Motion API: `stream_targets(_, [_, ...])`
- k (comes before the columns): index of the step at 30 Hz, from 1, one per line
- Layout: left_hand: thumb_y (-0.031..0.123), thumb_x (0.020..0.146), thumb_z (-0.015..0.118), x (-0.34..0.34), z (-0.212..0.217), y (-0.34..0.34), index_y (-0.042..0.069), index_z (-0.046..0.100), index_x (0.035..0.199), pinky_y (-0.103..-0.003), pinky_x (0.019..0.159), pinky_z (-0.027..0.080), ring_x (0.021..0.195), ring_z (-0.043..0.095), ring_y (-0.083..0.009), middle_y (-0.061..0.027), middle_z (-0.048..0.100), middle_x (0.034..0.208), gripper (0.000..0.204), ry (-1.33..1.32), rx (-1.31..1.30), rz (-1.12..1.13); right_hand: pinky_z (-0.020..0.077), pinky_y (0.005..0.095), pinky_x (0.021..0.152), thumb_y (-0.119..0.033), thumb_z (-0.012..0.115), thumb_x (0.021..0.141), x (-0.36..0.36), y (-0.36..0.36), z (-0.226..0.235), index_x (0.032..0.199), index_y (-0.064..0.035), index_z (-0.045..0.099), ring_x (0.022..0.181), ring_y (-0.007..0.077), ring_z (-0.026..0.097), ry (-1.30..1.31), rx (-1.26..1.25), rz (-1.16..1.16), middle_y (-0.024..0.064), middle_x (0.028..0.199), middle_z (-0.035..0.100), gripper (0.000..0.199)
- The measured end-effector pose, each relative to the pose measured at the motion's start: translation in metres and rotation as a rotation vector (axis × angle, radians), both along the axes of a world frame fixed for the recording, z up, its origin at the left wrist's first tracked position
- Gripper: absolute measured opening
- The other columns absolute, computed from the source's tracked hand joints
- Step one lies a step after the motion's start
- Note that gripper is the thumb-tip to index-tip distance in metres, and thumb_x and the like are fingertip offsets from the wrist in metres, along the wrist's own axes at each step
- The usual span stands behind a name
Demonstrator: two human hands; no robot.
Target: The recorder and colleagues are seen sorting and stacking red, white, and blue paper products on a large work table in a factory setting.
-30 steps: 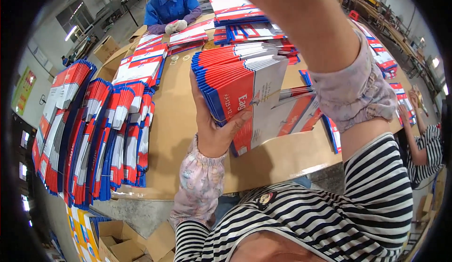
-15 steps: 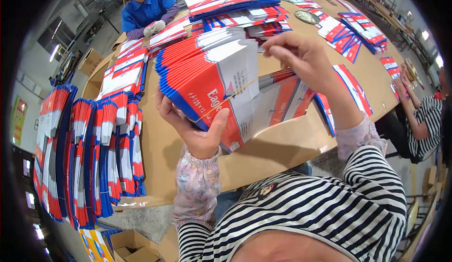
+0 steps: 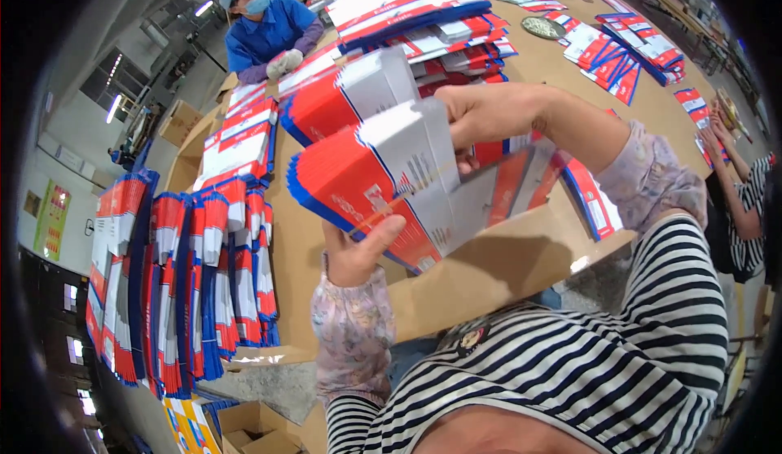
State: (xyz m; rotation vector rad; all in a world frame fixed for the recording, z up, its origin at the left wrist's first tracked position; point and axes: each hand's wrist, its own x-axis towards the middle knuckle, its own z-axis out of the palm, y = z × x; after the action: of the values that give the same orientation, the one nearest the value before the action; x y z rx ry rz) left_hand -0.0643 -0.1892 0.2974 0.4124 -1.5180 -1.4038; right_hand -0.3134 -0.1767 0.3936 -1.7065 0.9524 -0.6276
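My left hand [image 3: 358, 254] grips the near lower side of a thick bundle of folded printed cartons [image 3: 350, 173], coloured red, white and blue. Its thumb presses the front face, while most of its fingers are hidden behind. A thin yellowish rubber band [image 3: 381, 214] crosses that face near the thumb. At the bundle's upper right end is my right hand [image 3: 493, 116], its fingers curled in; whatever lies between them is hidden. Another bundle of the same cartons [image 3: 330, 99] stands just behind. More cartons [image 3: 509, 185] lie to the right, under my right forearm.
Several bundles [image 3: 171, 283] stand packed along the table's left edge. A tall carton pile [image 3: 415, 10] rises at the back beside a shallow dish [image 3: 542, 28]. A person in blue [image 3: 273, 34] sits at the far left; another in stripes [image 3: 737, 193] works at right. Open boxes [image 3: 252, 421] are below.
My right hand has moved left and down from above the cartons onto the bundle's end, its fingers curling in. The bundle has tilted a little, and the whole view has shifted slightly.
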Motion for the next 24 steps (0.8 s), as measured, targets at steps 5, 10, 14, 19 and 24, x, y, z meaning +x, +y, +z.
stream_targets(5, [-0.002, 0.072, 0.077, -0.004, -0.007, 0.005, 0.003, 0.04, 0.133, -0.037, 0.093, 0.048, 0.109, 0.058, -0.0216, -0.011, 0.057, 0.122, 0.072, 0.01, 0.046, -0.014, 0.0462, 0.0226, 0.054, -0.005, 0.064, 0.079, 0.01, -0.017, 0.027, 0.077, 0.0044, 0.066, 0.058, 0.0085, 0.057, 0.238, 0.017, 0.253, 0.0024, 0.064, 0.061, 0.01])
stream_targets(10, [-0.002, 0.071, 0.077, -0.001, -0.018, 0.01, 0.003, 0.039, 0.133, -0.038, 0.093, 0.048, 0.108, 0.058, -0.0224, -0.0112, 0.056, 0.123, 0.073, 0.016, 0.051, -0.01, 0.0461, 0.0311, 0.073, -0.013, 0.062, 0.086, 0.014, -0.024, 0.028, 0.098, 0.0097, 0.061, 0.081, 0.0103, 0.056, 0.414, -0.059, 0.421, 0.0115, 0.087, 0.069, 0.025])
stream_targets(14, [-0.001, 0.07, 0.078, -0.002, -0.023, 0.015, 0.003, 0.043, 0.13, -0.037, 0.093, 0.047, 0.107, 0.058, -0.0216, -0.0108, 0.057, 0.121, 0.07, 0.04, 0.011, -0.002, 0.0456, 0.0316, 0.078, -0.015, 0.06, 0.09, 0.013, -0.01, 0.018, 0.106, 0.0078, 0.058, 0.09, 0.0107, 0.055, 0.154, -0.05, 0.372, 0.0111, 0.098, 0.067, 0.028])
stream_targets(19, [0.0, 0.072, 0.077, 0.004, -0.029, 0.015, 0.006, 0.042, 0.132, -0.037, 0.094, 0.045, 0.106, 0.056, -0.021, -0.0095, 0.056, 0.12, 0.07, 0.052, 0.07, 0.146, 0.045, 0.0239, 0.062, -0.025, 0.053, 0.093, 0.007, 0.005, 0.032, 0.086, -0.0029, 0.061, 0.067, 0.0075, 0.054, -0.011, -0.172, 0.042, -0.0007, 0.073, 0.058, 0.024])
stream_targets(24, [0.007, 0.079, 0.071, -0.006, -0.033, 0.009, 0.005, 0.043, 0.13, -0.036, 0.092, 0.046, 0.102, 0.056, -0.0206, -0.0083, 0.055, 0.117, 0.058, 0.084, 0.02, 0.269, 0.0351, 0.022, 0.054, -0.023, 0.056, 0.085, 0.005, 0.016, 0.07, 0.075, -0.0018, 0.063, 0.06, 0.0062, 0.046, -0.27, -0.263, -0.229, -0.0006, 0.064, 0.052, 0.024])
